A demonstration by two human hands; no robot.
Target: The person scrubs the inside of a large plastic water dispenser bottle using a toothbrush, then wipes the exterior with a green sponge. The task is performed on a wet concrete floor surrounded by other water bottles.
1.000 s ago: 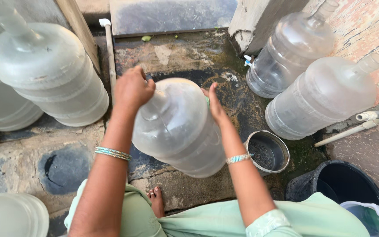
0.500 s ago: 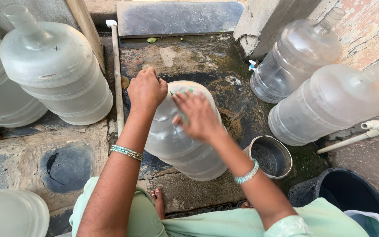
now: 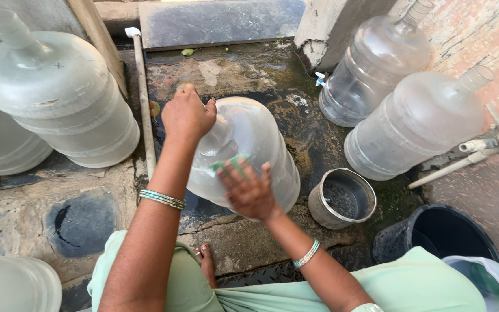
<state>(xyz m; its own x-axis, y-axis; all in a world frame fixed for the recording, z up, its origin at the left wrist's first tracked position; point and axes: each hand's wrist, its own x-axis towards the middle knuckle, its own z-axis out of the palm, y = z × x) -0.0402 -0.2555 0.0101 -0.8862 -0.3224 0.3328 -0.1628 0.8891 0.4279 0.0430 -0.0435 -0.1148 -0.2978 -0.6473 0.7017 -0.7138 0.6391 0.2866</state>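
A large clear plastic water jug stands tilted on the wet stone floor in front of me. My left hand grips its neck at the top. My right hand presses a green scrub pad flat against the jug's near side. Only the pad's upper edge shows above my fingers. Both wrists wear bangles.
More clear jugs stand at the left and lean at the right. A small metal pot sits right of the jug, a dark bucket beyond it. A white pipe runs along the left. My bare foot is below.
My right hand came off the jug's far right side and moved across to its near face, now pressing the green pad lower down. My left hand stayed on the neck.
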